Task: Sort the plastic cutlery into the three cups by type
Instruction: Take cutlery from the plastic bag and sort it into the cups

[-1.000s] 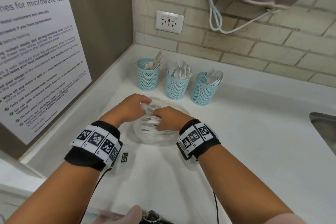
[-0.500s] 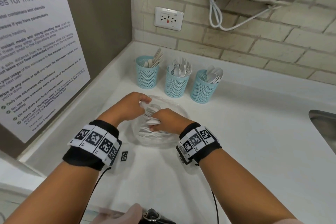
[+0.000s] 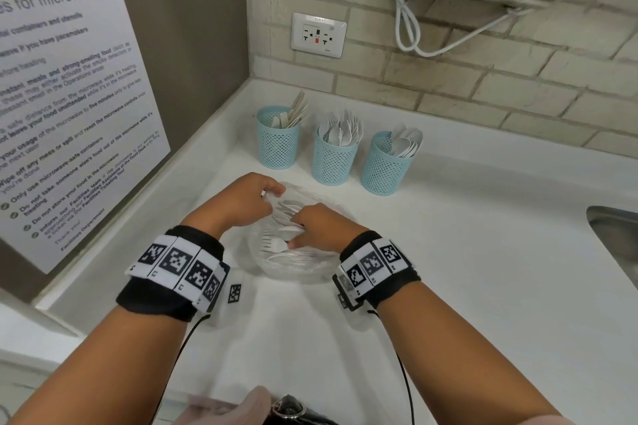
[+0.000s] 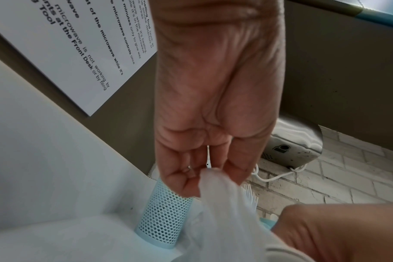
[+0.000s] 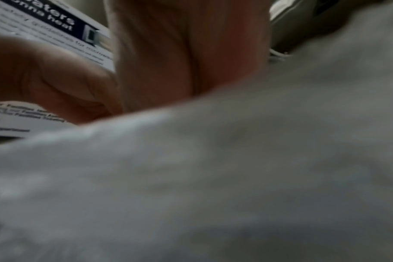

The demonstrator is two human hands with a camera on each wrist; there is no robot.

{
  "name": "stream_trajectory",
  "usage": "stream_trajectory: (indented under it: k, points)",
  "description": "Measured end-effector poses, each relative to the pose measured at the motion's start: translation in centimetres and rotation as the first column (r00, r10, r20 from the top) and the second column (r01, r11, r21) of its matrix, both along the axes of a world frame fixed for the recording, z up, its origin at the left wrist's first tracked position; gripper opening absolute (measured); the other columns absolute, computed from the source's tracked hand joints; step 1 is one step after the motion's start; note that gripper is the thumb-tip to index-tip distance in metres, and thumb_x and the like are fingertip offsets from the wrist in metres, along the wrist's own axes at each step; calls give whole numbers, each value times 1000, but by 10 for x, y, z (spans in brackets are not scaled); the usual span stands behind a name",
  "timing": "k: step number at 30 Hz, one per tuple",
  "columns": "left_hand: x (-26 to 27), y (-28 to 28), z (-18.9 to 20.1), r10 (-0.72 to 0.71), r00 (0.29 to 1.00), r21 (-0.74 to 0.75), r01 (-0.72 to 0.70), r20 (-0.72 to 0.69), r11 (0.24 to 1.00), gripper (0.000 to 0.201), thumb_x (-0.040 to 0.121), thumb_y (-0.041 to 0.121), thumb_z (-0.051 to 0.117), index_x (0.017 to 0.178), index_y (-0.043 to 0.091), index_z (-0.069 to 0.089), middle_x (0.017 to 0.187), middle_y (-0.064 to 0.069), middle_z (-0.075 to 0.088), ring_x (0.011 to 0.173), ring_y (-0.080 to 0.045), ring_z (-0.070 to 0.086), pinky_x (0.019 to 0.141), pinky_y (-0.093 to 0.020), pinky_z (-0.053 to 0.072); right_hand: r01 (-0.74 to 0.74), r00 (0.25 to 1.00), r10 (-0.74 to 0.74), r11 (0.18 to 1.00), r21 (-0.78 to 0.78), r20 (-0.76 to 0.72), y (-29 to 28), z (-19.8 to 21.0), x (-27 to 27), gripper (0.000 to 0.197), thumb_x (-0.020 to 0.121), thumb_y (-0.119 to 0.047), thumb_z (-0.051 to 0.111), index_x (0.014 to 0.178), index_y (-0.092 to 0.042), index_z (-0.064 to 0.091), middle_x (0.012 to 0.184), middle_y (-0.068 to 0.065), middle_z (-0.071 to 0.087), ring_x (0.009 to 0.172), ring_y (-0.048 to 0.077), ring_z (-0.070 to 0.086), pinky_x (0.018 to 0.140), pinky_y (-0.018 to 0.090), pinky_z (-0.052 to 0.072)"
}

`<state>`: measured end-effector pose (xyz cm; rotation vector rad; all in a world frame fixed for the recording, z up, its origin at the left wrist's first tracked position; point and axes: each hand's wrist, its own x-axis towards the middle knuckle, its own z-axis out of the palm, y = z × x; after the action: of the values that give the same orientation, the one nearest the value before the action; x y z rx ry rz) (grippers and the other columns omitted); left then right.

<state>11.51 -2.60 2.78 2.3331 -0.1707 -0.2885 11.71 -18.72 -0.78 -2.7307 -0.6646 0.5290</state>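
Observation:
A clear plastic bag [image 3: 293, 269] of white plastic cutlery [image 3: 276, 245] lies on the white counter [image 3: 483, 269]. My left hand [image 3: 266, 197] pinches the bag's far left edge; the left wrist view shows the film [image 4: 224, 203] held between thumb and fingers of the left hand [image 4: 204, 172]. My right hand [image 3: 300, 231] has its fingers curled round a few pieces in the pile. Three blue mesh cups stand behind: the knife cup [image 3: 278, 145], the fork cup [image 3: 333, 162] and the spoon cup [image 3: 386, 169]. The right wrist view is blurred, mostly bag [image 5: 236, 177].
A microwave notice [image 3: 69, 107] hangs on the left wall. A socket [image 3: 318, 34] and a looped white cable [image 3: 407, 21] are on the brick wall behind the cups. A steel sink edge [image 3: 618, 238] shows at the right. Bare counter lies right of the bag.
Both hands stay on the bag. The right hand has shifted slightly within the cutlery pile, and the left still holds the bag's edge.

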Motion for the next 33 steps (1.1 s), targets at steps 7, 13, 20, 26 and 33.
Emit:
stream_trajectory:
  k: [7, 13, 20, 26, 33]
  points:
    - [7, 0, 4, 153, 977, -147, -131, 150, 980, 39, 89, 8, 55, 126, 20, 57, 137, -1, 47, 126, -19, 43, 104, -30, 37, 165, 972, -69, 880, 446, -223, -33, 42, 3, 8, 88, -18, 64, 83, -13, 68, 84, 3, 72, 70, 3, 65, 74, 7, 46]
    - [7, -21, 20, -50, 987, -633, -59, -153, 772, 27, 95, 35, 50, 114, 19, 61, 115, -3, 64, 113, -17, 59, 102, -31, 42, 475, 880, -119, 234, 849, -460, -34, 58, 22, 7, 96, -14, 50, 100, -13, 56, 85, -2, 74, 86, 9, 69, 88, 31, 52]
    - [3, -53, 2, -203, 937, -679, -48, -284, 733, 23, 98, 24, 44, 104, 8, 60, 84, -7, 68, 73, -12, 70, 70, -26, 57, 519, 855, -122, 154, 841, -505, -20, 48, 24, 9, 97, -25, 48, 102, -19, 52, 95, -2, 70, 86, 6, 67, 63, 18, 53]
    - [4, -54, -8, -149, 923, -758, -191, -355, 624, 15, 96, 16, 50, 95, 6, 61, 74, -6, 67, 60, -13, 68, 56, -23, 56, 516, 843, -317, 249, 819, -434, -26, 38, 26, 4, 89, -21, 62, 89, -17, 61, 81, 3, 64, 68, 14, 57, 60, 22, 49]
    - [4, -53, -13, -77, 930, -776, -252, -360, 578, 22, 97, 22, 48, 108, 10, 63, 87, -6, 71, 65, -11, 71, 56, -20, 56, 445, 862, -346, 168, 880, -370, -29, 36, 28, 16, 85, -4, 65, 97, -13, 58, 80, 4, 65, 65, 8, 65, 64, 24, 56]
